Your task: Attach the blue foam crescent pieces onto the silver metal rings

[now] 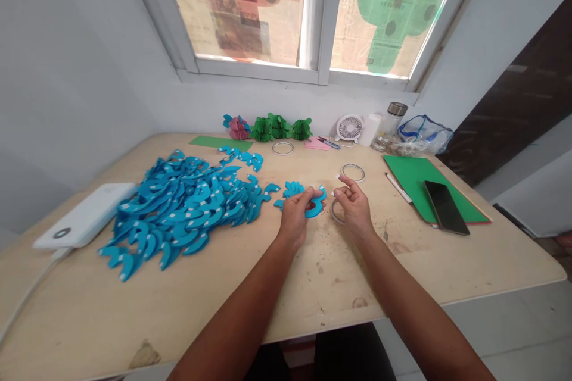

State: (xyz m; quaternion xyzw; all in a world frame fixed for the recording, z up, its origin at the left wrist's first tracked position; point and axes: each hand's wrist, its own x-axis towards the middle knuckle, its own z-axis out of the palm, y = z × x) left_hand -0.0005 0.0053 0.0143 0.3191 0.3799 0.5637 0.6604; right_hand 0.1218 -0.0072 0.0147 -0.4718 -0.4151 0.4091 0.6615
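My left hand is closed on a curved blue paper cutout, pinched between thumb and fingers, with a small white patch at its upper end. Just beyond it lies a folded blue paper piece. My right hand is raised to the right of the cutout, not touching it. Its thumb and index finger are apart, and small white bits, seemingly tape, show at their tips. Partly hidden beneath that hand is a tape roll. To the left, a large heap of blue paper cutouts carries many white patches.
A white power bank with a cable lies at left. Rightward are a tape ring, a pen, green sheets and a phone. Paper ornaments, scissors, a fan and a bottle line the back.
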